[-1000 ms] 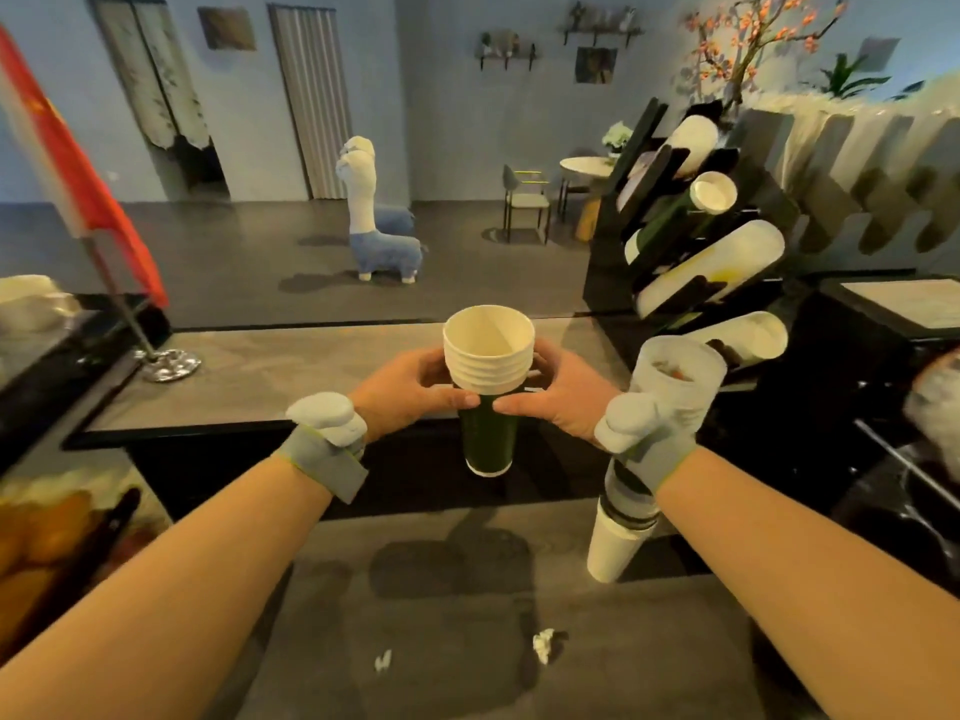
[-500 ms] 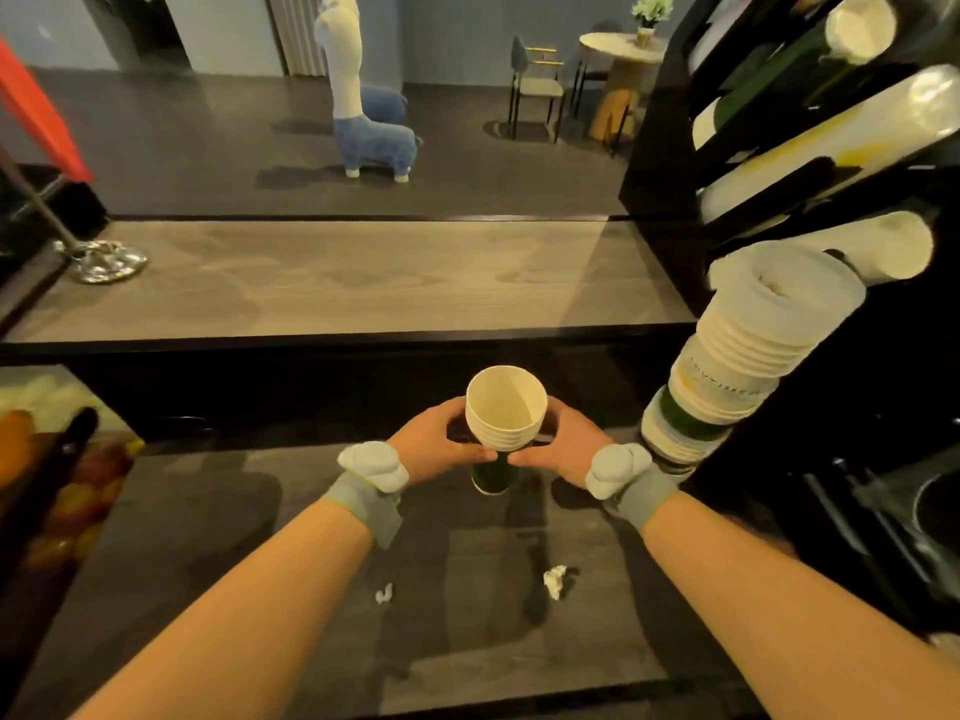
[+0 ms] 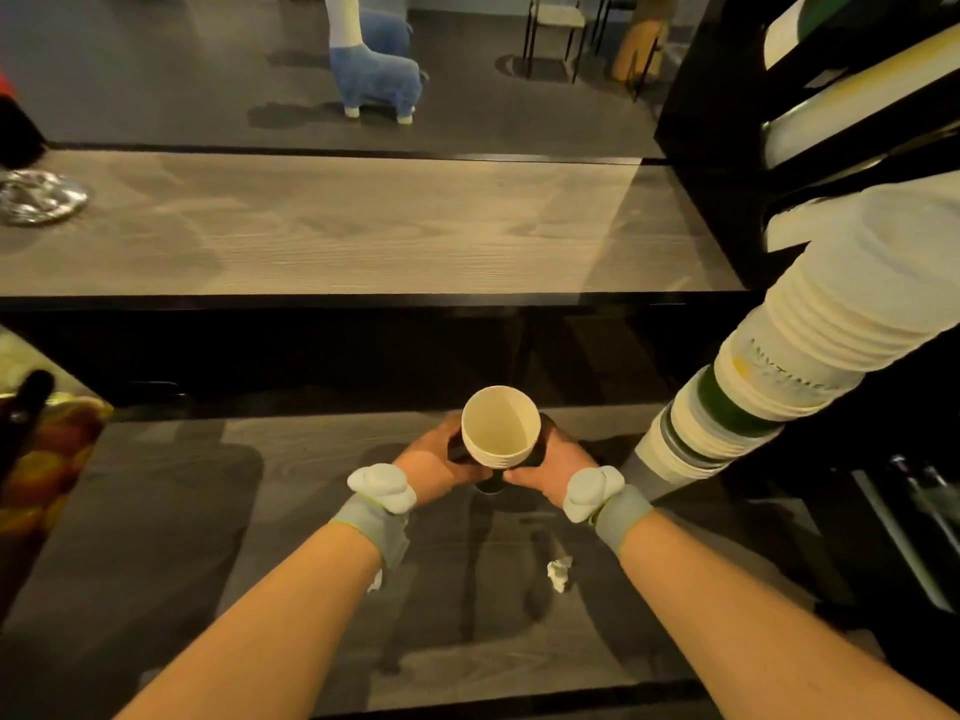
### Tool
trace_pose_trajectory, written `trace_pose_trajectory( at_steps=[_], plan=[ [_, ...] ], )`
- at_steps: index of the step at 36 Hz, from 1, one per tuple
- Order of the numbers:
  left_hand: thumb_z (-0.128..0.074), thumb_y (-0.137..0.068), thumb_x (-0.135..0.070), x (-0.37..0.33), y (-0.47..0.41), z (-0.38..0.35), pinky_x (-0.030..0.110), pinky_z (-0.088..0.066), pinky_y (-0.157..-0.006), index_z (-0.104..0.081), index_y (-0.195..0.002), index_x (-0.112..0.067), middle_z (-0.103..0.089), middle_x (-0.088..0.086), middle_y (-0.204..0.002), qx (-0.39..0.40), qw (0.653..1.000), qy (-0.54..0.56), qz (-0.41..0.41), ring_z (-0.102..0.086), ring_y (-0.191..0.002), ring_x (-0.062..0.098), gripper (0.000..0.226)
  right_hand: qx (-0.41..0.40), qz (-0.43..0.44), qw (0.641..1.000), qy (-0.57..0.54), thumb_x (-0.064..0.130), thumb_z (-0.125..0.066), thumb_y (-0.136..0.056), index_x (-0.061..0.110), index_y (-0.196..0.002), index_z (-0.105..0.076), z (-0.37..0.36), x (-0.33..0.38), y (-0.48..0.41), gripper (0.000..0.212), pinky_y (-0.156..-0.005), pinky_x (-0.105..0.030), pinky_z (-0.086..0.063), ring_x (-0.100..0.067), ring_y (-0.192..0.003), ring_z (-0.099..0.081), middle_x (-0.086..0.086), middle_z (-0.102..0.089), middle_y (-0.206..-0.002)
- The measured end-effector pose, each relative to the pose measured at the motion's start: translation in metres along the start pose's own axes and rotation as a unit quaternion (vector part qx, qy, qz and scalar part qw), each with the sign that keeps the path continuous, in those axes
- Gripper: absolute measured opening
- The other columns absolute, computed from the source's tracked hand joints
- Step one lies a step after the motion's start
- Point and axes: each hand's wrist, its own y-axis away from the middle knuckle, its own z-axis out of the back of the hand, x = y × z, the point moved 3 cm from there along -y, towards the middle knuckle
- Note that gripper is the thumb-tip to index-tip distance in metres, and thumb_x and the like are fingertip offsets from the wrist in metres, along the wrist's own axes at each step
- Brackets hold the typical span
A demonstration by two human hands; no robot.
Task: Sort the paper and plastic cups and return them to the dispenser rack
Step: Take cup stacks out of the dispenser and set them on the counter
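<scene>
At the far left a silver flag base (image 3: pixel 36 200) sits on the raised wooden counter (image 3: pixel 337 226); below it, at the left edge of the lower counter (image 3: pixel 208 563), lies a tray of orange and yellow pieces (image 3: pixel 47 459), too blurred to name, with a black handle (image 3: pixel 23 413) across it; beyond the raised counter a blue and white alpaca toy (image 3: pixel 374 70) stands on the dark floor.

Nearer the middle, the left hand (image 3: pixel 434 467), with a grey wristband and white pod (image 3: pixel 382 488) behind it, curls its fingers round the left flank of the small stack of paper cups (image 3: pixel 500 431); this stack stands upright in the middle of the view, near the far edge of the lower counter; it is cream inside, with several ribbed rims nested at the top and a dark green cup lowest; whether its foot touches the counter cannot be told. The right hand (image 3: pixel 545 467) wraps the opposite flank the same way, so the stack is clasped between both hands.

A crumpled paper scrap (image 3: pixel 560 574) lies on the lower counter between the forearms; a tall stack of cups (image 3: pixel 779 376), white with green bands and faint lettering, rises from the lower counter just right of the right wrist, slanting up to the right; behind it the black dispenser rack (image 3: pixel 727 174) stands at the raised counter's right end, with long rows of white cups (image 3: pixel 831 114) lying slanted in its slots.
</scene>
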Motion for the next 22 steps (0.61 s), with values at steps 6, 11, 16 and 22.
trace_pose_trajectory(
  at_steps=[6,11,16,22],
  plan=[
    [-0.084,-0.075,-0.017,0.005,-0.003,0.0,0.046,-0.04,-0.112,-0.038,-0.146,-0.027,-0.055,0.0,-0.14,0.007,1.0,-0.011,0.007,-0.05,-0.132,0.02,0.085,0.0,-0.03,0.999,0.043,0.016,-0.08,-0.08,0.015,-0.146,-0.034,-0.001,-0.005,-0.005,0.08,-0.093,-0.021,-0.038,-0.026,-0.127,-0.052,-0.006,-0.054,-0.139],
    [-0.081,-0.079,-0.028,-0.007,0.007,0.017,0.037,-0.041,-0.11,-0.021,-0.155,-0.025,-0.041,0.002,-0.153,0.046,0.996,-0.08,0.011,-0.043,-0.139,0.026,0.097,0.028,-0.051,0.994,0.093,0.017,-0.076,-0.084,0.009,-0.151,-0.025,0.017,0.003,0.004,0.084,-0.104,-0.031,-0.039,-0.026,-0.135,-0.045,-0.009,-0.044,-0.149],
    [-0.082,-0.076,-0.038,-0.057,0.027,0.053,0.04,-0.033,-0.117,-0.02,-0.155,-0.025,-0.032,0.0,-0.159,0.052,0.995,-0.083,-0.011,-0.035,-0.144,0.022,0.101,0.017,-0.038,0.999,0.032,0.002,-0.072,-0.085,0.01,-0.153,-0.022,0.061,0.035,0.029,0.086,-0.105,-0.032,-0.039,-0.029,-0.139,-0.04,-0.015,-0.035,-0.154],
    [-0.08,-0.074,-0.044,-0.149,0.043,0.079,0.036,-0.037,-0.115,-0.038,-0.146,-0.026,-0.047,-0.004,-0.147,0.049,0.992,-0.069,-0.099,-0.043,-0.137,0.013,0.085,-0.069,0.056,0.996,0.026,0.015,-0.073,-0.086,0.014,-0.146,-0.038,0.126,0.1,0.082,0.069,-0.1,-0.027,-0.043,-0.016,-0.129,-0.05,-0.003,-0.05,-0.143]
  ],
)
